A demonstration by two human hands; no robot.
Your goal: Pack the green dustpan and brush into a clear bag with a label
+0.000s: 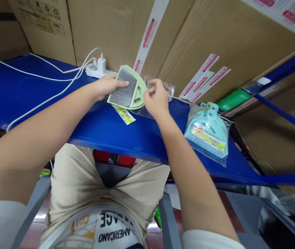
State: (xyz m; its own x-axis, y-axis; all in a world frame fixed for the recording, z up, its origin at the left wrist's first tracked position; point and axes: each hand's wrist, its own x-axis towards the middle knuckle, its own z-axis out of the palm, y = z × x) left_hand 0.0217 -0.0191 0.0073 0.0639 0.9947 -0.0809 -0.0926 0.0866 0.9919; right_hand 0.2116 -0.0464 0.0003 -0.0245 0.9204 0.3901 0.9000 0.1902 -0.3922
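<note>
Head: left hand (107, 86) grips brush (123, 90), right hand (158, 99) curls, hold unclear, between cable (79, 71) and bagged dustpan (211, 123).

Looks like smooth plastic on the green brush (130, 93), fine fibre on its bristles (121, 93), crinkled glossy film (221, 160) around the turquoise set (210, 121) at right, painted metal on the blue shelf (142, 136), matt cardboard on far boxes (106, 31).

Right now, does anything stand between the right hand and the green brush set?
Nothing solid is visible between them: the right hand is close to the rounded edge of the green brush set, which the left hand holds. Clear plastic film shows beside the right hand; whether some lies between, I cannot tell.
</note>
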